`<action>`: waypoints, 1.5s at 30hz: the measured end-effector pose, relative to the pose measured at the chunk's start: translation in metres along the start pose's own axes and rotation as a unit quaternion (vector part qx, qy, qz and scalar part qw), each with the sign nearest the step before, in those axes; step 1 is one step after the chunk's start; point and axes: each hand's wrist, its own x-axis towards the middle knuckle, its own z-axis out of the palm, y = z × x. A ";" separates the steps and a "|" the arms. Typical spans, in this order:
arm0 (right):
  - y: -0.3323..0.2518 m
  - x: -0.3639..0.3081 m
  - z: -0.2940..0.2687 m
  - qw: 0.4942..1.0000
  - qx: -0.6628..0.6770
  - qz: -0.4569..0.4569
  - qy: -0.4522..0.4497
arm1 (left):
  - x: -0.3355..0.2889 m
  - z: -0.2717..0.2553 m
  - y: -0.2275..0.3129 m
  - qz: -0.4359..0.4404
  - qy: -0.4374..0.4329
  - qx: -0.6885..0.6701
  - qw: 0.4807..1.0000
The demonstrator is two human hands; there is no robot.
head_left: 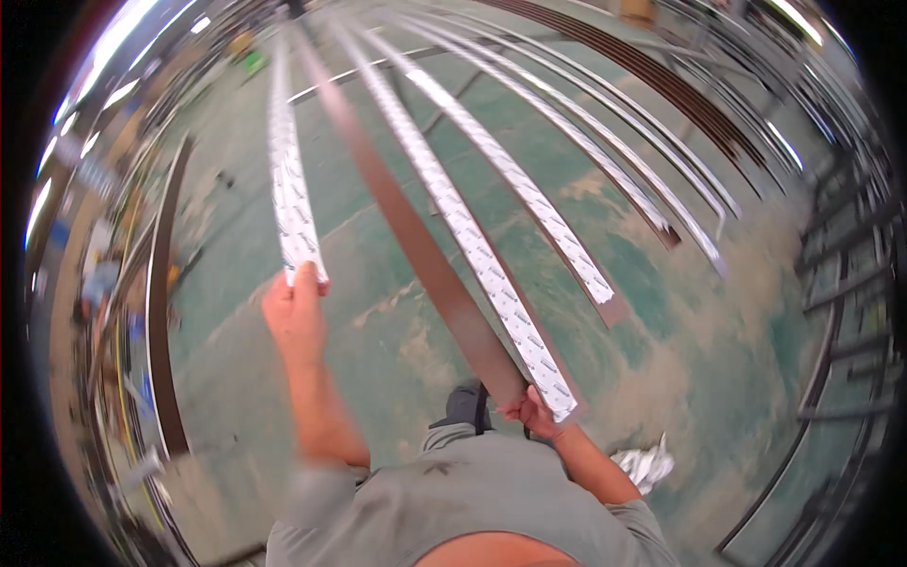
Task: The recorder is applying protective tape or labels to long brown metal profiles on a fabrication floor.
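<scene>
My left hand [298, 307] is closed on the near end of a long white printed strip [291, 194], thumb on top. Whether that strip is loose film or a film-covered profile, I cannot tell. My right hand [537, 413] grips the near end of a bare brown profile [406, 227], close to my body. Touching or almost touching that hand is the end of a brown profile covered with white printed film [472, 248]. Further right lies another film-covered profile [529, 189], its brown end showing past the film.
More long profiles [605, 132] lie side by side to the right, with a stack of brown ones [652, 71] beyond. A dark rack [855, 274] stands at the right edge. Crumpled white film [646, 465] is on the green floor beside me. A long dark bar [162, 312] is at left.
</scene>
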 end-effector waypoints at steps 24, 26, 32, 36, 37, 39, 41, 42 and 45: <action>0.074 -0.032 0.090 0.921 -0.368 0.108 0.072 | -0.258 -0.064 -0.043 -0.256 -0.071 -0.272 0.925; 0.074 -0.045 0.094 0.886 -0.432 -0.062 0.156 | -0.264 -0.063 -0.050 -0.253 -0.059 -0.283 0.923; 0.039 -0.036 0.173 0.860 -0.501 -0.081 0.058 | -0.273 -0.061 -0.044 -0.257 -0.008 -0.258 0.931; 0.036 -0.024 0.223 0.913 -0.405 0.021 0.036 | -0.276 -0.044 -0.048 -0.247 -0.027 -0.374 0.894; 0.034 -0.020 0.235 0.921 -0.389 0.025 0.024 | -0.277 -0.043 -0.050 -0.247 -0.023 -0.372 0.894; 0.031 -0.013 0.242 0.916 -0.397 0.060 0.003 | -0.280 -0.041 -0.056 -0.240 -0.051 -0.390 0.888; 0.031 -0.013 0.248 0.910 -0.403 0.093 -0.018 | -0.282 -0.038 -0.059 -0.234 -0.033 -0.388 0.891; 0.031 -0.018 0.252 0.892 -0.444 0.079 -0.025 | -0.285 -0.035 -0.060 -0.234 -0.016 -0.390 0.890; 0.033 -0.017 0.246 0.881 -0.468 0.061 -0.024 | -0.288 -0.020 -0.066 -0.220 0.015 -0.364 0.905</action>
